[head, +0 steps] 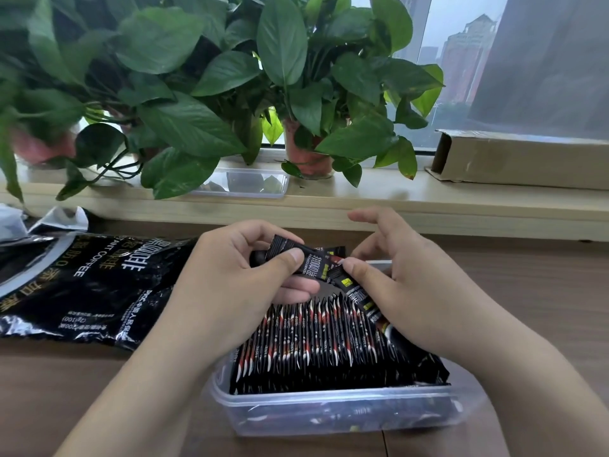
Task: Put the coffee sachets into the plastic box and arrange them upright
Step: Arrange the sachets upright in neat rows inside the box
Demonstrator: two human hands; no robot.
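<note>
Coffee sachets (329,338) stand on edge in a tight row inside the plastic box (329,405), which sits on the desk (543,308) near its front edge. Over the far end of that row the left hand (237,278) grips a few loose sachets (296,255), thumb on top and fingers curled beneath. The right hand (405,282) pinches the other end of the same bunch under its thumb, with the index finger lifted clear. The two hands are close together but apart. A large coffee bag (82,285) lies flat toward the desk's left edge.

The sachets look light, thin and limp, and their glossy film will probably slip between fingers. A pinch across the flat faces near the crimped ends should hold best; squeezing the filled middle would likely buckle them. Because the row is tight, a gap probably has to be pressed open before more will slide in.
</note>
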